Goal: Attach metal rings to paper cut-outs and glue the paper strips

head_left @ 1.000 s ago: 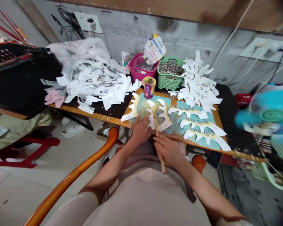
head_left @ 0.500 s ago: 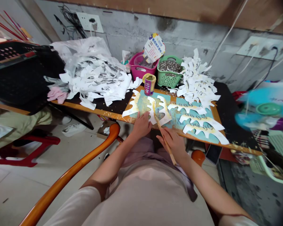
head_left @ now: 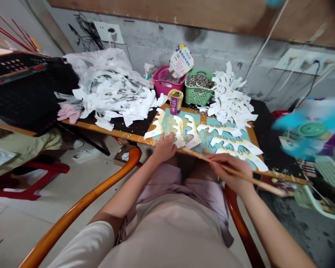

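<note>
My left hand (head_left: 165,147) lies with spread fingers at the table's front edge, its fingertips by a white scalloped paper piece (head_left: 178,130) that has yellowish smears. In my right hand (head_left: 233,171) is a long wooden stick (head_left: 252,181), its tip pointing left near the lower end of that piece. Similar paper pieces lie on either side, on a teal board (head_left: 190,115); those to the right (head_left: 236,144) carry small metal rings. A purple tin (head_left: 175,102) with a yellow-crusted rim stands at the board's back edge.
A heap of white cut paper (head_left: 114,93) covers the table's left part. Behind the tin are a pink basket (head_left: 163,88) and a green basket (head_left: 198,95) of metal rings. Ringed paper pieces are piled (head_left: 230,98) at the right. Curved wooden chair arms (head_left: 92,203) flank me.
My right hand has moved right, away from the paper pieces, and the stick has swung from steep to nearly level. My left hand stays near the same piece.
</note>
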